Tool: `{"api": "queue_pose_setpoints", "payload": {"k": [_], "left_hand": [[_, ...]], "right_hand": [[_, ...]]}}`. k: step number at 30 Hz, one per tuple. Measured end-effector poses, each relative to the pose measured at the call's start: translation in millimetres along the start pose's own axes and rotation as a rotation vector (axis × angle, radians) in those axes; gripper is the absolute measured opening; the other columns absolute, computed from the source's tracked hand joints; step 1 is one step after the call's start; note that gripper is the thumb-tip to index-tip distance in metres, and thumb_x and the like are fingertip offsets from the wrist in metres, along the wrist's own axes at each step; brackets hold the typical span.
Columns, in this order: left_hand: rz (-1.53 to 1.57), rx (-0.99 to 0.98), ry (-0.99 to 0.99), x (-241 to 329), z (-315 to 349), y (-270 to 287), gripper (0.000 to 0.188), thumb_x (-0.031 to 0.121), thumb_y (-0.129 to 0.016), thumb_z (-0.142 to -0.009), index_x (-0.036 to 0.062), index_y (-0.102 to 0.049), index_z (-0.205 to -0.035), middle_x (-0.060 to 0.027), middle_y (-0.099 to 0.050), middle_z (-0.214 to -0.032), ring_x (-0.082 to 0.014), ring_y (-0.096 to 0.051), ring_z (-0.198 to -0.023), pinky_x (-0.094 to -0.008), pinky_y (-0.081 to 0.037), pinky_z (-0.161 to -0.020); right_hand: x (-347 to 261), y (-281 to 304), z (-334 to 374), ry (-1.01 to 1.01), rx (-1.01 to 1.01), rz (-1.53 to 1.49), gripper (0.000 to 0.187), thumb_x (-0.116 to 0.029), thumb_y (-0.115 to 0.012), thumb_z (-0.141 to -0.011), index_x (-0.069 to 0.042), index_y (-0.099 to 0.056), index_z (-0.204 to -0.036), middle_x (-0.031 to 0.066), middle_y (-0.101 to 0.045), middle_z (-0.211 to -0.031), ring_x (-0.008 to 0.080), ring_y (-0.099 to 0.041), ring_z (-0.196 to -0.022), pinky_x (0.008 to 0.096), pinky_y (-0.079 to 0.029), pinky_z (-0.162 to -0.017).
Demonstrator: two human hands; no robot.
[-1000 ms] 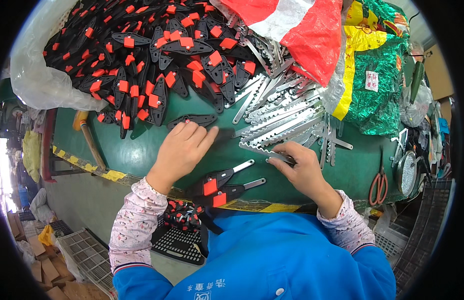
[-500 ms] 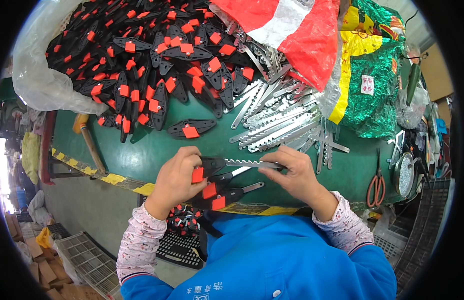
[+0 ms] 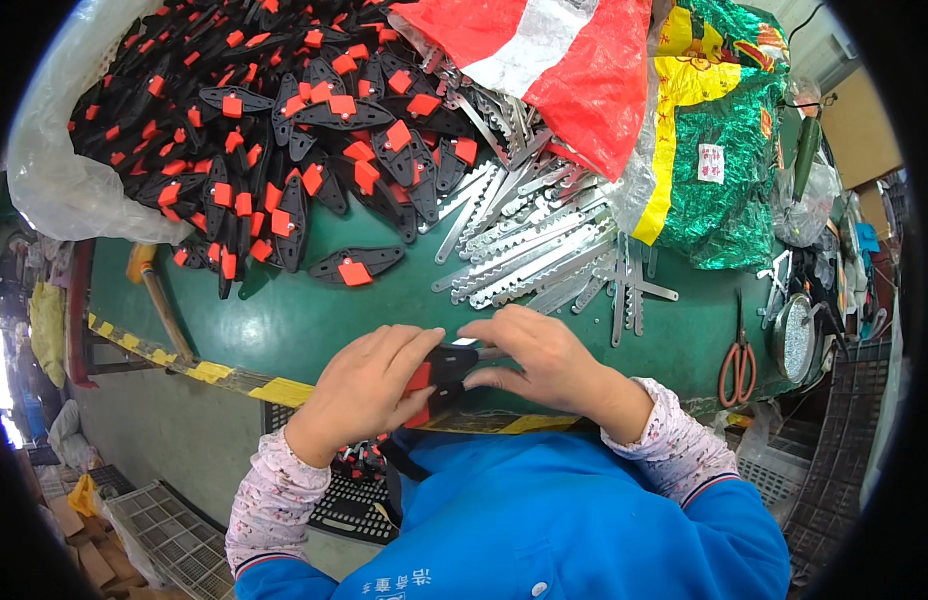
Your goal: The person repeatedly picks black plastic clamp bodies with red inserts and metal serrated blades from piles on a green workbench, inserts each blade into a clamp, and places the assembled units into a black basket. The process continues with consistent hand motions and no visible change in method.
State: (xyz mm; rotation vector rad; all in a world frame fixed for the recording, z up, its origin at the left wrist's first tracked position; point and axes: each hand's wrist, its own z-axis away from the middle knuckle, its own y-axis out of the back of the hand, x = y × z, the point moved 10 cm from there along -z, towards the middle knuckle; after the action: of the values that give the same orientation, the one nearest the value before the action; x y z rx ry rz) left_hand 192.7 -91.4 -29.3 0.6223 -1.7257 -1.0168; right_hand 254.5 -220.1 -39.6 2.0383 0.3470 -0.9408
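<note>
My left hand (image 3: 369, 385) curls over black plastic parts with red blocks (image 3: 448, 362) at the table's near edge. Its fingers are closed on them, and how many parts lie stacked there is partly hidden. My right hand (image 3: 556, 362) meets it from the right, with thumb and fingers closed around the end of a notched metal strip (image 3: 494, 353). Only a short bit of that strip shows between the fingers. Just beyond my hands, a single black part with a red block (image 3: 356, 272) lies flat on the green table.
A large heap of similar black parts (image 3: 314, 110) fills the far left beside clear plastic. Loose notched metal strips (image 3: 534, 265) spread from under a red and white bag (image 3: 584, 90). Further right are a green and yellow bag (image 3: 719, 200), scissors (image 3: 737, 368), a round tin (image 3: 794, 338); a hammer (image 3: 162, 300) lies left.
My hands have come closer together. The metal strip that stretched between them is now mostly hidden, and my left fingers have shifted over the black parts. The whole view has shifted slightly.
</note>
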Motion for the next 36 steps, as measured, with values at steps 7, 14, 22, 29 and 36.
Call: {"api": "queue_pose_setpoints", "payload": {"k": [7,14,22,29,36], "left_hand": [[-0.045,-0.041,0.117,-45.3,21.6,-10.3,0.060,0.024,-0.088,-0.078,0.0019,-0.064,-0.129,-0.0128,-0.064,-0.114,-0.0361,-0.062,-0.106,-0.0449,-0.051,-0.098],[-0.061,0.153,0.158,-78.1,7.2,16.4,0.046,0.016,-0.082,-0.088,0.0026,-0.067,-0.130,-0.0142,-0.065,-0.110,-0.0353,-0.060,-0.106,-0.0432,-0.050,-0.097],[0.281,0.160,0.608,-124.3,-13.8,16.7,0.065,0.010,-0.084,-0.086,0.0018,-0.055,-0.144,-0.0116,-0.064,-0.125,-0.0220,-0.065,-0.112,-0.0350,-0.055,-0.096],[1.281,0.512,0.647,-110.8,27.7,-8.6,0.038,0.006,-0.081,-0.094,0.0026,-0.052,-0.119,-0.0090,-0.066,-0.118,-0.0166,-0.069,-0.107,-0.0346,-0.060,-0.096],[1.445,0.544,0.692,-105.5,42.2,-16.0,0.043,0.003,-0.077,-0.095,0.0048,-0.049,-0.127,-0.0109,-0.065,-0.118,-0.0213,-0.072,-0.109,-0.0379,-0.064,-0.096]], "right_hand": [[58.5,33.5,5.8,-0.021,0.042,0.591,0.025,-0.019,-0.081,-0.081,-0.009,-0.070,-0.103,0.0066,-0.065,-0.103,0.0292,-0.062,-0.097,0.0417,-0.050,-0.084],[65.7,24.7,-4.4,0.007,0.026,0.510,0.019,-0.013,-0.080,-0.082,-0.011,-0.068,-0.096,0.0049,-0.063,-0.097,0.0276,-0.061,-0.095,0.0414,-0.049,-0.082],[46.0,25.0,-12.1,-0.056,0.173,0.042,0.019,-0.008,-0.079,-0.088,-0.004,-0.070,-0.104,0.0114,-0.067,-0.093,0.0329,-0.067,-0.086,0.0420,-0.053,-0.074],[55.5,2.6,-12.4,-0.327,0.221,-0.208,0.016,-0.003,-0.073,-0.097,0.000,-0.070,-0.112,0.0120,-0.067,-0.095,0.0218,-0.065,-0.079,0.0327,-0.052,-0.071],[37.1,3.3,-18.3,-0.191,0.208,-0.102,0.016,-0.004,-0.075,-0.095,-0.002,-0.070,-0.110,0.0140,-0.065,-0.095,0.0297,-0.066,-0.081,0.0387,-0.053,-0.072]]}}
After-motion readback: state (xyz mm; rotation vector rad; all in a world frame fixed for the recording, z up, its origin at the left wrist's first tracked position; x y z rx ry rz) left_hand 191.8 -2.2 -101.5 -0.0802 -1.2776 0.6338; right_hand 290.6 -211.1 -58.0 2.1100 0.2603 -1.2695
